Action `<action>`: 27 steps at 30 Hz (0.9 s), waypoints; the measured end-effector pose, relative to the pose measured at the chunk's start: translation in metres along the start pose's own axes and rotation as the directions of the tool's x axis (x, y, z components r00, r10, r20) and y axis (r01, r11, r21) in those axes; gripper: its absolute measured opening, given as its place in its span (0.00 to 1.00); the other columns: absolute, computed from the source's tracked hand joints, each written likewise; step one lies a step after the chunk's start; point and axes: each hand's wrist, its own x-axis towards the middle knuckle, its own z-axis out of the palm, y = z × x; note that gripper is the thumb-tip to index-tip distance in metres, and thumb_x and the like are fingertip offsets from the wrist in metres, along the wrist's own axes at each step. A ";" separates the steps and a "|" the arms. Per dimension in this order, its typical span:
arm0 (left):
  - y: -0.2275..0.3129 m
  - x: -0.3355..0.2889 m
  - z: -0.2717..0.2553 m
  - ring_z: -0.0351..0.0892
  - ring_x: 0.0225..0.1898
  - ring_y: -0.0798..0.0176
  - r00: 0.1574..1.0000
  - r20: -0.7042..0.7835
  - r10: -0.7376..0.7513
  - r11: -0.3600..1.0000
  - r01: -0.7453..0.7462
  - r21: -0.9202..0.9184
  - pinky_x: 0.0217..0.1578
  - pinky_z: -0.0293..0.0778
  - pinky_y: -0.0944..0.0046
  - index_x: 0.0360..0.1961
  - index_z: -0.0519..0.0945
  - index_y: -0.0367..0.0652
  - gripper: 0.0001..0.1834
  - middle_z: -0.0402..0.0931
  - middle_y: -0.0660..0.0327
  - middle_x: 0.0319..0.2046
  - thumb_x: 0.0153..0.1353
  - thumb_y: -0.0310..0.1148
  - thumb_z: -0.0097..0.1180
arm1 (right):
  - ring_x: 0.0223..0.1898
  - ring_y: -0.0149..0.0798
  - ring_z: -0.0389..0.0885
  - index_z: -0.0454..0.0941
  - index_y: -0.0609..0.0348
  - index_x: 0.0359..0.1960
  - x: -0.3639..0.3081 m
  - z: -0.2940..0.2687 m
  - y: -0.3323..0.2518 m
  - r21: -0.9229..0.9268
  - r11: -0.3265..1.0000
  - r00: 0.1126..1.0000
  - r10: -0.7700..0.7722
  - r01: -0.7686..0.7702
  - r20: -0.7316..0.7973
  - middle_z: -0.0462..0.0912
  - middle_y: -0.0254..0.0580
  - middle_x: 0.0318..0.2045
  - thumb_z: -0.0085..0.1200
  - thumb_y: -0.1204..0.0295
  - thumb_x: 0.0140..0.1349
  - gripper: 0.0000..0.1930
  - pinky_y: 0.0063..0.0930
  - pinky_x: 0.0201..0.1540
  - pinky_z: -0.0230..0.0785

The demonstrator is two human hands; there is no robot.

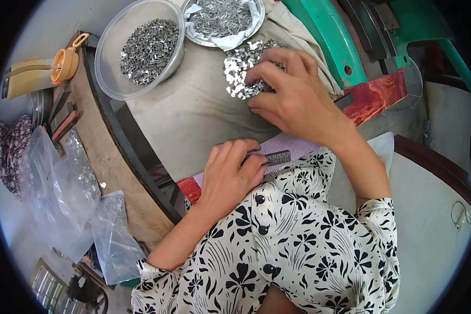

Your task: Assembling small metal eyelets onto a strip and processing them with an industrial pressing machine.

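My right hand (290,86) reaches over a heap of small shiny metal discs (239,70) on the cloth-covered work surface (178,123). Its fingers curl down into the heap, and their tips are partly hidden, so what they pinch cannot be made out. At the near edge of the surface, my left hand (230,170) is closed around a short dark grey ridged metal strip (278,158). The strip's right end sticks out past the fingers, above a lilac checked cloth (290,145).
A clear plastic bowl (103,63) of small grey metal parts stands far left. Beside it a metal bowl (191,36) holds thin silvery pieces on white lining. A green machine frame (332,36) rises at right. Plastic bags (57,193) and an orange cup (64,65) lie left.
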 end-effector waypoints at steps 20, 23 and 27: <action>0.000 0.003 0.004 0.75 0.42 0.60 0.999 0.012 0.042 0.999 -0.043 0.012 0.47 0.67 0.59 0.36 0.80 0.46 0.11 0.74 0.64 0.42 0.50 0.31 0.65 | 0.55 0.47 0.65 0.83 0.49 0.25 -0.049 -0.013 -0.010 0.234 0.935 0.937 0.309 -0.267 -0.163 0.80 0.33 0.48 0.69 0.70 0.39 0.09 0.41 0.58 0.54; 0.000 0.003 0.001 0.75 0.43 0.59 1.000 0.008 0.023 1.000 -0.022 -0.010 0.46 0.67 0.59 0.38 0.79 0.45 0.13 0.74 0.63 0.42 0.50 0.31 0.66 | 0.54 0.48 0.65 0.83 0.50 0.25 -0.065 -0.020 -0.019 0.276 0.914 0.932 0.341 -0.298 -0.125 0.80 0.37 0.47 0.69 0.69 0.39 0.09 0.42 0.59 0.54; -0.002 -0.002 -0.008 0.75 0.44 0.55 0.997 0.004 -0.075 0.995 0.075 -0.073 0.45 0.69 0.57 0.39 0.78 0.43 0.17 0.74 0.61 0.44 0.48 0.29 0.68 | 0.55 0.48 0.65 0.84 0.47 0.26 -0.077 -0.013 -0.040 0.261 0.939 0.955 0.265 -0.224 -0.131 0.81 0.34 0.46 0.71 0.67 0.39 0.10 0.45 0.57 0.56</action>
